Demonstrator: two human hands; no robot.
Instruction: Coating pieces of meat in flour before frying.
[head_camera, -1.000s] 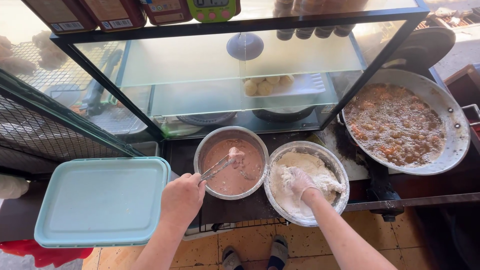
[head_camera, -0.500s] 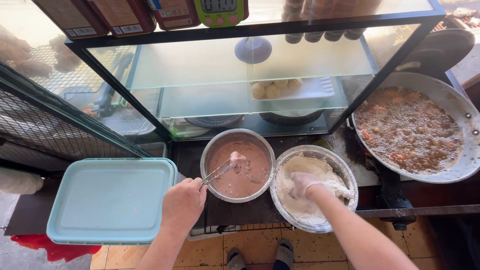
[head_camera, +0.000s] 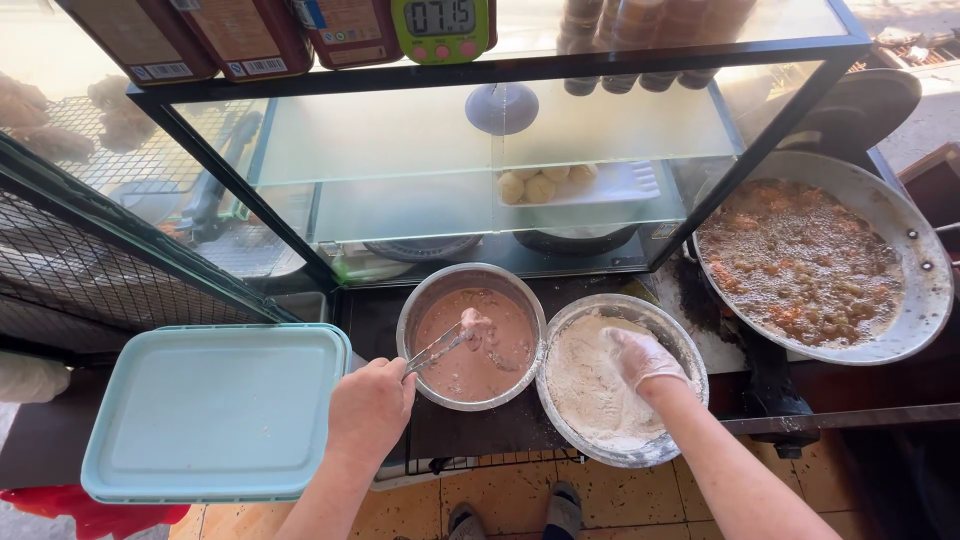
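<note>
My left hand (head_camera: 371, 408) grips metal tongs (head_camera: 437, 348) that pinch a batter-coated piece (head_camera: 474, 326) just above the brown batter in a steel bowl (head_camera: 430, 302). To its right stands a second steel bowl (head_camera: 665, 325) filled with white flour. My right hand (head_camera: 643, 359), in a thin clear glove dusted with flour, rests on the flour with fingers spread and nothing in it.
A wide frying pan (head_camera: 925, 290) of bubbling oil with frying pieces sits at the right. A pale blue lidded container (head_camera: 216, 410) lies at the left. Behind the bowls stands a glass display case (head_camera: 480, 160) with dough balls on a white tray (head_camera: 630, 185).
The view has shifted slightly. The tongs still hold the piece over the batter. My right hand has settled flatter on the flour.
</note>
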